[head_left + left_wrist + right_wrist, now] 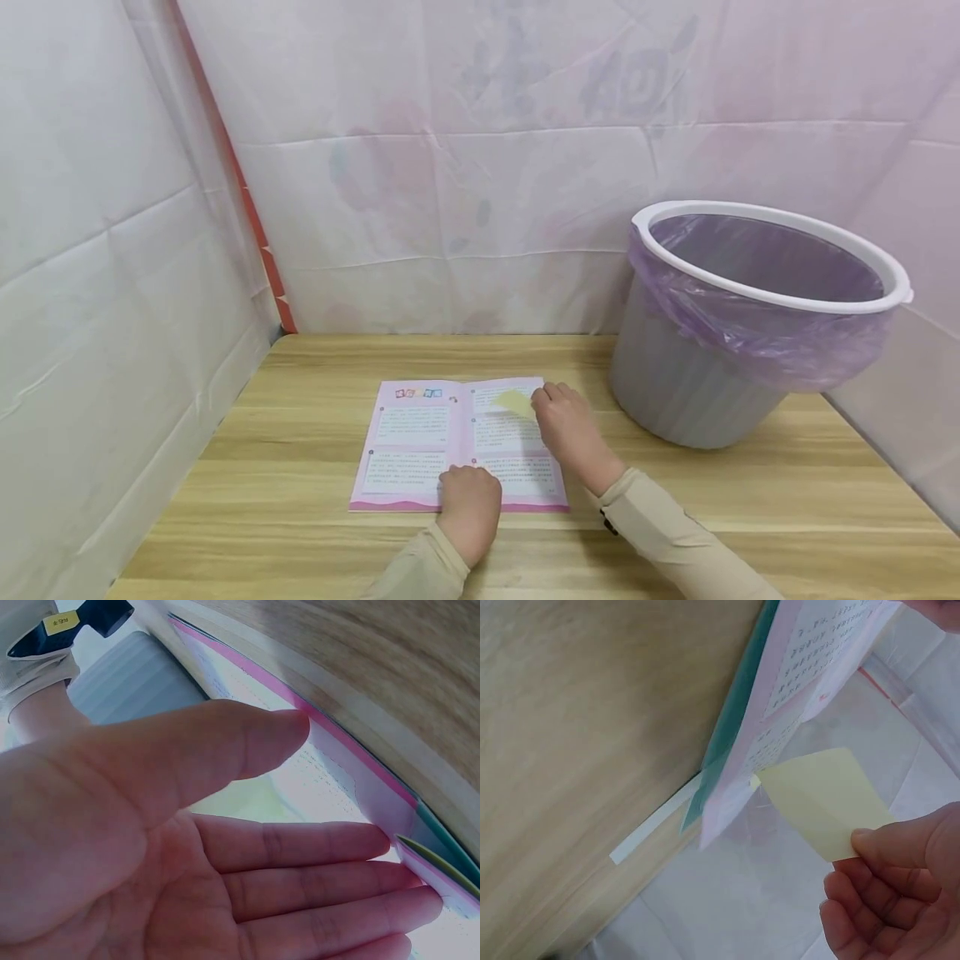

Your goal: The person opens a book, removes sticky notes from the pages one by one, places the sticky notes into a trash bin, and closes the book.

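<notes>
An open booklet with pink-edged, text-filled pages lies on the wooden table. My right hand pinches a pale yellow sticky note between thumb and fingers, over the top of the right-hand page. In the right wrist view the note's far corner is close to the page; whether it still touches is unclear. At the booklet's lower edge, by the middle fold, rests my left hand. The left wrist view shows its fingers extended, with the fingertips at the page edges and nothing gripped.
To the right of the booklet stands a large grey bin with a white rim and a purple plastic liner. Pale sheeting hangs behind the table and along its left side. A white strip shows beside the booklet in the right wrist view.
</notes>
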`<state>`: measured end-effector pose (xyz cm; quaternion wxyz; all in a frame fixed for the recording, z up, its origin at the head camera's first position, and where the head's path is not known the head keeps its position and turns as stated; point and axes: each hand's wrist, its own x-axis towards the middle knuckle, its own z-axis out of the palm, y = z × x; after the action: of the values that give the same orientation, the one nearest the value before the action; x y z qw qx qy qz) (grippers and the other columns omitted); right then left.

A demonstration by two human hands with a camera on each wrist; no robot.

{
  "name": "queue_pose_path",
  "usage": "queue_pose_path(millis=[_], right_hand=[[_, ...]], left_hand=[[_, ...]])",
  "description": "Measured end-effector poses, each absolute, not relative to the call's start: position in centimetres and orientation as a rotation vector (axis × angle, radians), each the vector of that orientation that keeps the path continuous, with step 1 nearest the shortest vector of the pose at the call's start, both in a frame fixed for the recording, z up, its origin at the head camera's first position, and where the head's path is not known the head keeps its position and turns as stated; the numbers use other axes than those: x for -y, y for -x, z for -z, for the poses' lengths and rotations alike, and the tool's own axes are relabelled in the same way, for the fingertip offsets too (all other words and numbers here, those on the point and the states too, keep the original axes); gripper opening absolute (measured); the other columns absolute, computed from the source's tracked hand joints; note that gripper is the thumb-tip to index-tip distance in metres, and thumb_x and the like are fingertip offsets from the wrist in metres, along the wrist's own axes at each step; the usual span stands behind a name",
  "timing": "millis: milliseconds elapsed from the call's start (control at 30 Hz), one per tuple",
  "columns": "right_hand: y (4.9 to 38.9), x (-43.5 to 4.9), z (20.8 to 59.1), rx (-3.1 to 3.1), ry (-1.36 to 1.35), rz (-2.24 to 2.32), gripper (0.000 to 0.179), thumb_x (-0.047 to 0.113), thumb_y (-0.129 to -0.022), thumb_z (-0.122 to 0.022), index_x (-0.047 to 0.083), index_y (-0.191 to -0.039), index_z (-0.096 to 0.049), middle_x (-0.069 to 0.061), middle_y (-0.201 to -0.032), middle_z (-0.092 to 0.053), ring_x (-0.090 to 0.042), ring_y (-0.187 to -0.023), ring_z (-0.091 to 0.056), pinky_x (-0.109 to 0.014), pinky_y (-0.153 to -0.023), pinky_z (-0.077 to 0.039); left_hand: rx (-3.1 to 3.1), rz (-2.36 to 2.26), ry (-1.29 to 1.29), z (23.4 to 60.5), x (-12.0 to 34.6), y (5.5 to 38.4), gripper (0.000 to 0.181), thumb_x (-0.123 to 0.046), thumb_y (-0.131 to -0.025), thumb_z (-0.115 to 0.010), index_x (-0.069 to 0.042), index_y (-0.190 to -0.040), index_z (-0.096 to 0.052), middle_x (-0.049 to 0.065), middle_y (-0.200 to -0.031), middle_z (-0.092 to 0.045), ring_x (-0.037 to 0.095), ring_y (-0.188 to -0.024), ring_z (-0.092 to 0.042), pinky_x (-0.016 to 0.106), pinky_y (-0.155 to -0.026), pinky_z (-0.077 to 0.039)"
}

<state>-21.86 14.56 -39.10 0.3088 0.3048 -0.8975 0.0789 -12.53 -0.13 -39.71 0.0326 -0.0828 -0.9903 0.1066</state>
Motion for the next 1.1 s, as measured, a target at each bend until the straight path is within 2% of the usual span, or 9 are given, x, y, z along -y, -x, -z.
queue_pose_path(millis=[233, 400, 533, 633, 733, 900, 1100], right_hand=[[21.7, -15.6, 36.7, 2.200, -0.772, -0.385, 0.014, -0.011, -0.076, -0.072, -0.003, -0.080, -0.061, -0.010, -0.073, -0.056, -0.027, -0.066, -0.056, -0.035, -0.053, -0.050], [20.5, -17.2, 31.7, 2.003, -0.722, -0.470, 0.009, -0.011, -0.081, -0.064, -0.006, -0.087, -0.061, -0.015, -0.078, -0.057, -0.034, -0.072, -0.054, -0.043, -0.062, -0.049], [19.0, -18.5, 27.3, 1.782, -0.620, -0.538, 0.013, -0.010, -0.085, -0.059, -0.007, -0.096, -0.064, -0.022, -0.085, -0.058, -0.042, -0.080, -0.052, -0.047, -0.071, -0.044], [18.3, -19.3, 24.6, 1.584, -0.505, -0.562, 0.011, -0.007, -0.087, -0.059, -0.006, -0.095, -0.066, -0.025, -0.084, -0.058, -0.046, -0.080, -0.050, -0.050, -0.073, -0.040], [18.2, -20.6, 22.6, 1.453, -0.366, -0.567, 0.008, -0.002, -0.088, -0.061, -0.005, -0.093, -0.067, -0.027, -0.083, -0.059, -0.049, -0.081, -0.050, -0.050, -0.077, -0.041], [18.8, -24.1, 21.1, 1.494, -0.215, -0.563, 0.014, 0.002, -0.091, -0.057, -0.004, -0.092, -0.070, -0.030, -0.086, -0.057, -0.050, -0.086, -0.050, -0.041, -0.086, -0.043], [18.8, -26.3, 21.6, 1.660, -0.203, -0.507, 0.018, -0.002, -0.090, -0.054, -0.008, -0.100, -0.068, -0.033, -0.090, -0.053, -0.052, -0.090, -0.047, -0.047, -0.086, -0.037]], left_hand=[[3.041, -0.337, 0.271, 39.6, 0.2, 12.5, 0.017, -0.023, -0.077, -0.075, -0.007, -0.079, -0.072, 0.007, -0.070, -0.065, 0.021, -0.068, -0.063, 0.033, -0.062, -0.052], [3.055, -0.319, 0.259, 39.7, 0.2, 12.5, 0.017, -0.023, -0.078, -0.075, -0.007, -0.082, -0.073, 0.008, -0.073, -0.066, 0.022, -0.070, -0.064, 0.035, -0.065, -0.053], [3.039, -0.319, 0.250, 39.8, 0.4, 12.6, 0.016, -0.023, -0.079, -0.074, -0.007, -0.080, -0.073, 0.008, -0.072, -0.066, 0.022, -0.069, -0.064, 0.035, -0.064, -0.053], [3.022, -0.314, 0.246, 39.9, 0.5, 12.6, 0.016, -0.023, -0.079, -0.074, -0.007, -0.078, -0.072, 0.008, -0.071, -0.066, 0.022, -0.068, -0.064, 0.035, -0.063, -0.053], [3.021, -0.307, 0.249, 39.9, 0.5, 12.6, 0.016, -0.023, -0.079, -0.074, -0.006, -0.078, -0.072, 0.009, -0.070, -0.066, 0.022, -0.067, -0.064, 0.035, -0.062, -0.053], [3.029, -0.290, 0.253, 39.8, 0.4, 12.6, 0.015, -0.022, -0.080, -0.073, -0.007, -0.078, -0.072, 0.008, -0.070, -0.066, 0.023, -0.068, -0.064, 0.035, -0.062, -0.053], [3.047, -0.282, 0.275, 39.9, 0.3, 12.4, 0.014, -0.023, -0.078, -0.075, -0.009, -0.077, -0.072, 0.006, -0.071, -0.066, 0.022, -0.068, -0.064, 0.035, -0.062, -0.053]])
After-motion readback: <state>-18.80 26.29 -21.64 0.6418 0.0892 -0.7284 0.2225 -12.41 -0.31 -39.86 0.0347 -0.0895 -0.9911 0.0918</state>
